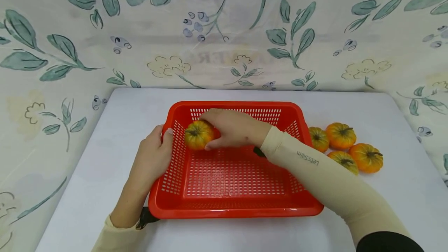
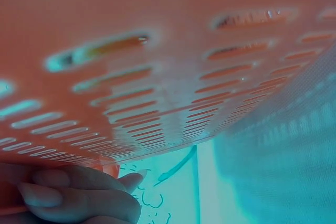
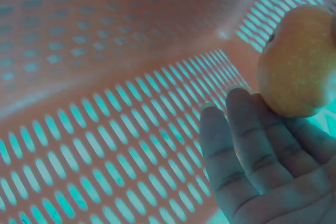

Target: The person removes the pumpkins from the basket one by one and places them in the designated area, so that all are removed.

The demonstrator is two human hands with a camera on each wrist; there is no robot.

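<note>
A red plastic basket (image 1: 234, 212) with slotted walls sits on the white table. My left hand (image 1: 154, 153) grips its left rim, thumb on top; the left wrist view shows the curled fingers (image 2: 84, 198) against the basket's outer side. Inside, at the back left corner, my right hand (image 1: 232, 129) holds a small orange-green pumpkin (image 1: 198, 135) between thumb and fingers. In the right wrist view this pumpkin (image 3: 296, 61) lies against the index side, while the other fingers (image 3: 257, 140) extend beside the slotted wall. Whether the pumpkin touches the basket's floor is hard to tell.
Right of the basket, several more small pumpkins (image 1: 341, 135) stand grouped on the white table (image 1: 87, 174), one partly behind my right sleeve (image 1: 315, 166). A floral-patterned cloth (image 1: 224, 65) lies beyond the table's back edge.
</note>
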